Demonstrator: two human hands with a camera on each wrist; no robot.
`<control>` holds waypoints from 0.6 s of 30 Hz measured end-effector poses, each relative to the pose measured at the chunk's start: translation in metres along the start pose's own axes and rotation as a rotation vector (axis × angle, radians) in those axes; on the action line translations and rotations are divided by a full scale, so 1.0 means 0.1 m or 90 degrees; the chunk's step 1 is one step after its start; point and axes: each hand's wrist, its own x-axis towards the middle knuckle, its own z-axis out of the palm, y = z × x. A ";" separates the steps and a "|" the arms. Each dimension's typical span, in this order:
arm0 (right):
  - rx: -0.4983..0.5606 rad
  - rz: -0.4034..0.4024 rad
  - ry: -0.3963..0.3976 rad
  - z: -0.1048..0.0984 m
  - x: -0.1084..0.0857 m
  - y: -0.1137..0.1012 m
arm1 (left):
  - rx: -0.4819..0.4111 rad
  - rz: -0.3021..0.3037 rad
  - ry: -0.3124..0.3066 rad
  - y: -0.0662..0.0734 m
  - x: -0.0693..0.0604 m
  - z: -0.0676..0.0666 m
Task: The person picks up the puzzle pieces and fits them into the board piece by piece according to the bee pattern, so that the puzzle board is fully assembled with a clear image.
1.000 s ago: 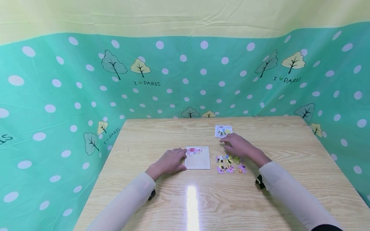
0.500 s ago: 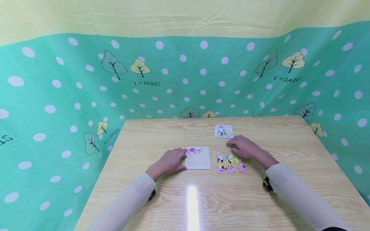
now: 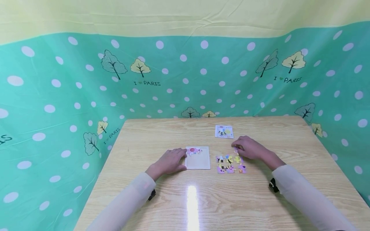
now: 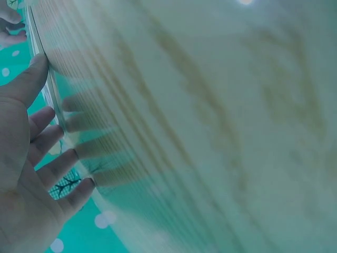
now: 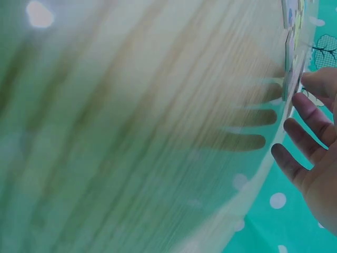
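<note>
At the left edge of a square white puzzle tray [image 3: 198, 162], my left hand [image 3: 170, 162] rests with fingers spread and fairly straight, fingertips touching the rim. Joined puzzle pieces [image 3: 194, 150] with a red round shape lie in the tray's upper left part. My right hand [image 3: 249, 148] pinches a small pink puzzle piece [image 3: 236, 150] between thumb and index finger, just above the group of loose pieces. Several loose puzzle pieces [image 3: 230, 168], pink, yellow and black, lie in rows right of the tray. In the right wrist view, the thumb and index finger [image 5: 311, 115] meet near the pieces' edges.
Behind the loose pieces lies a picture card [image 3: 224, 131] showing a yellow and black figure. The wooden table [image 3: 162, 134] reaches back to a green dotted cloth [image 3: 185, 80]. A bright light reflection [image 3: 192, 205] runs down the table's front middle.
From beside the picture card, my right hand has moved right and slightly nearer, and a pink puzzle piece now shows at its fingertips. My left hand and the tray have stayed put.
</note>
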 end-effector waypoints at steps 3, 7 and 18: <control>0.006 0.002 -0.007 0.00 -0.02 0.00 | -0.001 0.001 0.002 0.00 0.00 0.00; 0.002 -0.001 -0.010 0.00 -0.03 0.00 | 0.002 0.003 0.000 0.00 0.00 0.00; -0.010 0.009 -0.001 0.05 -0.02 0.03 | -0.004 0.001 -0.002 0.01 -0.01 -0.01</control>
